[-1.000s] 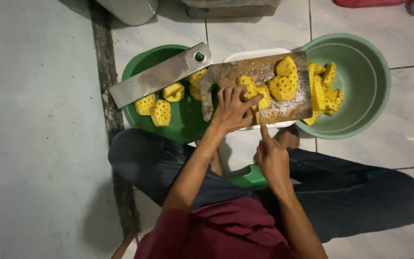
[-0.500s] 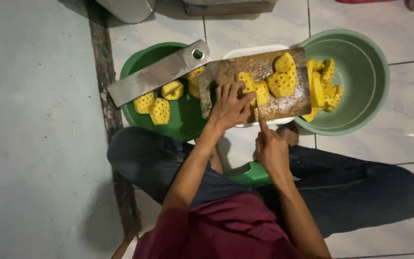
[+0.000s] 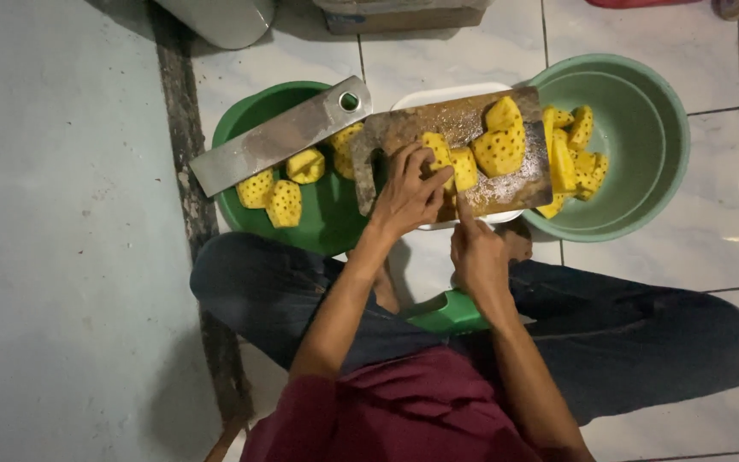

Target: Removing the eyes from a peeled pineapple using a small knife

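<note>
A wet wooden cutting board [image 3: 519,175] lies across a white basin [image 3: 446,92] in front of me. Peeled yellow pineapple pieces sit on it, the largest [image 3: 499,141] near its far right. My left hand [image 3: 404,197] presses its fingers down on a smaller pineapple piece [image 3: 462,167] at the board's middle. My right hand [image 3: 476,257] is just in front of the board, closed on a thin knife, its index finger stretched along it towards that piece. The blade is mostly hidden.
A dark green basin [image 3: 335,218] at the left holds pineapple chunks [image 3: 284,201], with a long flat metal blade [image 3: 280,137] resting across it. A pale green basin [image 3: 643,128] at the right holds more pieces [image 3: 570,158]. My crossed legs and a green stool [image 3: 451,315] are below; tiled floor surrounds.
Both hands stay at the same pineapple piece on the board; my left fingers shift slightly over it. The basins and the metal blade have not moved.
</note>
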